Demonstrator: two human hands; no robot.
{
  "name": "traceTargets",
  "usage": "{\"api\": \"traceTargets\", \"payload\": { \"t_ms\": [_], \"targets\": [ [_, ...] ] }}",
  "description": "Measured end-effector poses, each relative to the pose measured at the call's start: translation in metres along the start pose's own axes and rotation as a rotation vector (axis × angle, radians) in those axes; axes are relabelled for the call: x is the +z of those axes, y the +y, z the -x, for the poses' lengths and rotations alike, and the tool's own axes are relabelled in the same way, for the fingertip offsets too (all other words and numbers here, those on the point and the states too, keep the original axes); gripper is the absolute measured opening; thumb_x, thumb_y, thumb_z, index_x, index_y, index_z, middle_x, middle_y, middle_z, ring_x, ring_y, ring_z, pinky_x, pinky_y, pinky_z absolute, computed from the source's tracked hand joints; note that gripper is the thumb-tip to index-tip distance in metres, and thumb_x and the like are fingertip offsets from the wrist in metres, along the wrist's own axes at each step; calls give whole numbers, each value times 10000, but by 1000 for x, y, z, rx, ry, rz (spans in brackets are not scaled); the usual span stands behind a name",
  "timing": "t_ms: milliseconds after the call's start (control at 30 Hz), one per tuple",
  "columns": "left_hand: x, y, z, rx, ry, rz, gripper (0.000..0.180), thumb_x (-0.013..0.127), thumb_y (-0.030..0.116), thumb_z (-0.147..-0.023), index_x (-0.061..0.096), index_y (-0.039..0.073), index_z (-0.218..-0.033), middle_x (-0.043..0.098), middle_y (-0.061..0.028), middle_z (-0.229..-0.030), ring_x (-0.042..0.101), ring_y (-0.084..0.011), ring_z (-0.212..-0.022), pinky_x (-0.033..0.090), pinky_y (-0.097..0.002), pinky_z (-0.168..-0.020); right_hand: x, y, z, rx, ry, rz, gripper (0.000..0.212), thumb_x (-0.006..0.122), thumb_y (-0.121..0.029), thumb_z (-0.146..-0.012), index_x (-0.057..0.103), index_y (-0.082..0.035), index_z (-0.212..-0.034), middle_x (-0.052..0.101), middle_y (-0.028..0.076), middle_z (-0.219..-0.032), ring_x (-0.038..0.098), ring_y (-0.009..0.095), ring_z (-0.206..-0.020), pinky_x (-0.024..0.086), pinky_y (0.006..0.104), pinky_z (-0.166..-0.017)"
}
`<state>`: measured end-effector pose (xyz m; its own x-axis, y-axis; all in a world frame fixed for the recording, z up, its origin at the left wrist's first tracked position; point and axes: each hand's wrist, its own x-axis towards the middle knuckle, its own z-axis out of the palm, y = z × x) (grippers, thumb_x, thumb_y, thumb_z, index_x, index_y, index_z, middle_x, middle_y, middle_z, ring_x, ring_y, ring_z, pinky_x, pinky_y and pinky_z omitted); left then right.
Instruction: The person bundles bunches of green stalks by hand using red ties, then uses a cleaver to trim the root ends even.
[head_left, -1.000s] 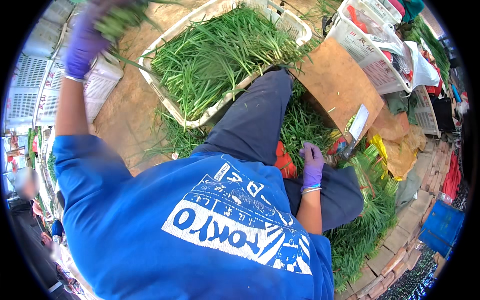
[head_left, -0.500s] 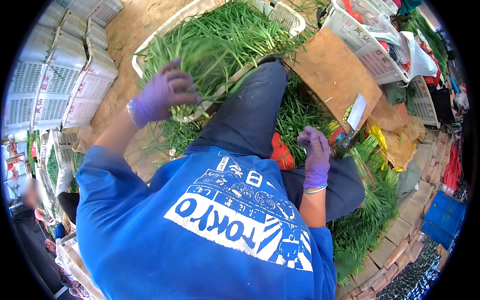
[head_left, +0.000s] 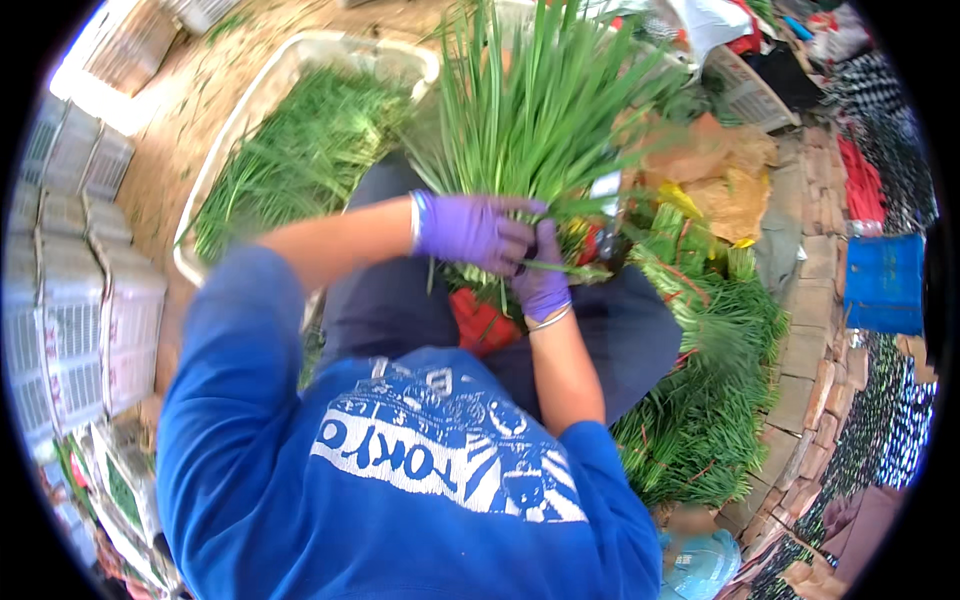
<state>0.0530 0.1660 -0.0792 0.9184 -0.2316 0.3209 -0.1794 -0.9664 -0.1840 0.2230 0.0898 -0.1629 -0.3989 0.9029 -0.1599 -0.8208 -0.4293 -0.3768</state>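
Note:
My left hand [head_left: 475, 232], in a purple glove, is closed around a large bunch of garlic chives [head_left: 525, 120]. Long green leaves fan away from me, and the pale stem ends point toward my lap. Beside it my right hand [head_left: 541, 280], also gloved in purple, grips the lower stems of the same bunch, its fingers partly hidden by the left hand. A few loose chive stalks stick out to the right past it. Just beyond the hands the blade of a knife [head_left: 606, 188] shows, mostly covered by leaves. A red thing [head_left: 482, 325] lies between my legs.
A white crate [head_left: 222, 135] of loose chives stands at the far left. Bundles of chives [head_left: 700, 420] with red ties lie to my right. Stacked crates [head_left: 80, 320], a brown plastic bag [head_left: 715, 165], a blue container [head_left: 885, 285] and another person [head_left: 705, 562] surround me.
My left hand has swung from the crate to the middle, carrying the bunch of chives. My right hand has moved left and closed on the stems. The view has shifted.

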Motion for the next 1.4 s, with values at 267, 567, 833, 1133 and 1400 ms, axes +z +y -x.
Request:
{"api": "traceTargets", "payload": {
  "t_ms": [267,567,833,1133,1400],
  "targets": [
    [212,13,-1,112,-185,256,62,609,210,-765,633,184,-815,602,4,-917,553,-238,-1086,383,-462,-1080,-180,6,-4,259,310,-147,463,565,-495,-946,581,-72,-1131,657,115,-963,651,267,-848,559,432,-717],
    [139,-6,-4,23,-16,96,255,617,205,-769,660,232,-1019,578,10,-1079,540,-253,-1142,423,-460,-1056,-137,-11,-24,195,134,-259,285,625,-273,-905,602,-66,-1100,671,91,-982,665,235,-881,573,390,-759],
    [83,30,14,-1620,1256,2500,876,709,189,-825,205,140,-1541,454,-107,-1420,440,-275,-1325,374,-454,-1094,-70,-29,-7,-102,433,127,577,641,-290,-857,517,23,-1325,624,156,-1256,625,303,-1123,483,440,-1018],
    [86,-4,20,-1321,942,1561,785,806,118,-755,411,80,-1432,581,-61,-1294,553,-205,-1197,441,-370,-1025,-4,-43,11,98,273,670,615,807,14,-733,545,5,-1289,645,77,-1180,625,186,-1054,506,331,-935],
    [32,-75,-24,-1055,555,1090,950,889,102,-669,359,59,-1456,531,-81,-1349,515,-211,-1232,446,-372,-1035,73,-115,-58,-588,153,756,614,778,-20,-757,517,-1,-1312,650,97,-1181,635,197,-1049,512,336,-944]
  ]
}}
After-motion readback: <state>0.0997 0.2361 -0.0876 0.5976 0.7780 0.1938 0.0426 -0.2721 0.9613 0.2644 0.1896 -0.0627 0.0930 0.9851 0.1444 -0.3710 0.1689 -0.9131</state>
